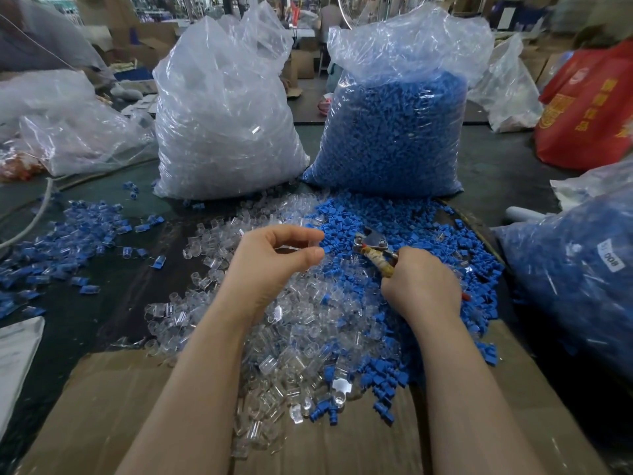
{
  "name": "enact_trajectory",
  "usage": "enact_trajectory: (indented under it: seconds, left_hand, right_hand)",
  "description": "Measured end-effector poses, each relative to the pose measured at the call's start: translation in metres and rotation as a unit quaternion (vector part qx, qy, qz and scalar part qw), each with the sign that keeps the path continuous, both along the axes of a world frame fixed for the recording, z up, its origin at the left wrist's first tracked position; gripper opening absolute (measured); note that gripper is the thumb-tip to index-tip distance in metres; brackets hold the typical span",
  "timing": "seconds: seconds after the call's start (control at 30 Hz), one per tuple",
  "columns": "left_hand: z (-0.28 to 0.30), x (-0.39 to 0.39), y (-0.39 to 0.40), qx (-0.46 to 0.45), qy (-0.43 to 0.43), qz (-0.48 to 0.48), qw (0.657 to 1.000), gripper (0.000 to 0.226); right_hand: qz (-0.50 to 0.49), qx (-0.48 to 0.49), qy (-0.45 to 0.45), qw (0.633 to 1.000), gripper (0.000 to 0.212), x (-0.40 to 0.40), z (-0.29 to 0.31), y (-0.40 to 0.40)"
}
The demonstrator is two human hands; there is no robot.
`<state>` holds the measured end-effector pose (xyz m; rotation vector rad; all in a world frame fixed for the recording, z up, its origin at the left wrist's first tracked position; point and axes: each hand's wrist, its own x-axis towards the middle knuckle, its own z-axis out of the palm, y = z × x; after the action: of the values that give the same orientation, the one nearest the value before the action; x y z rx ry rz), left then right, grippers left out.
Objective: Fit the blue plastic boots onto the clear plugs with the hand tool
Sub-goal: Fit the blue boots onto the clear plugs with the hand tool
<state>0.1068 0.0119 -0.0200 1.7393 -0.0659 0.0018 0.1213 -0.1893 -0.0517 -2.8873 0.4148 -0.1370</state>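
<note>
A clear plug [310, 242] seems to be pinched between the thumb and first finger of the left hand [274, 258], just left of the middle of the frame. It is see-through and blurred, so this cannot be told for sure. It is held up off the heap, likely so that it can be brought to the tool.

The hand tool [373, 250] is gripped in the right hand [419, 287], which is closed around its taped handles. Its metal head is pointed up and to the left, toward the plug, over the blue pieces. It is likely held this way so a boot can be pushed onto the plug.

Loose clear plugs [291, 341] are heaped in the middle and lower middle, under the left hand. Loose blue boots [387, 217] are heaped to the right, under the tool. Each heap is kept close to one hand so that little reaching is needed. There are far too many pieces to count.

At the left of the frame, finished pieces [85, 228] are spread out, blue and clear joined together. They are kept apart from the loose ones.

Two big bags are stood at the top: one bag of clear plugs [219, 125] and one bag of blue boots [394, 132]. A third bag of blue parts [575, 279] is seen at the right edge. A sheet of cardboard [137, 406] is laid under the heaps.
</note>
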Motion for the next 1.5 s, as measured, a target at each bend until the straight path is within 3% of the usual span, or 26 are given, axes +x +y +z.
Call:
enact_trajectory:
  seconds: [0.47, 0.97, 1.1, 1.23, 1.5]
  left_hand:
    - [-0.003, 0.001, 0.0, -0.012, -0.001, 0.009, 1.0, 0.029]
    - [-0.005, 0.001, -0.002, -0.002, -0.009, 0.004, 1.0, 0.024]
    - [-0.004, 0.002, -0.005, -0.017, -0.015, 0.012, 1.0, 0.031]
    - [-0.003, 0.002, -0.011, -0.022, -0.016, 0.011, 1.0, 0.033]
    - [-0.001, -0.002, -0.016, -0.018, -0.049, 0.007, 0.999, 0.03]
  right_hand:
    - [0.011, -0.028, -0.016, 0.999, 0.021, -0.003, -0.001, 0.004]
    - [0.016, 0.106, -0.086, 0.991, 0.021, 0.0, 0.001, -0.001]
    - [0.065, 0.226, -0.15, 0.96, 0.015, -0.002, 0.009, 0.0]
    - [0.121, 0.402, -0.178, 0.89, 0.011, -0.007, 0.018, 0.009]
    - [0.181, 0.499, -0.169, 0.831, 0.011, -0.012, 0.022, 0.021]
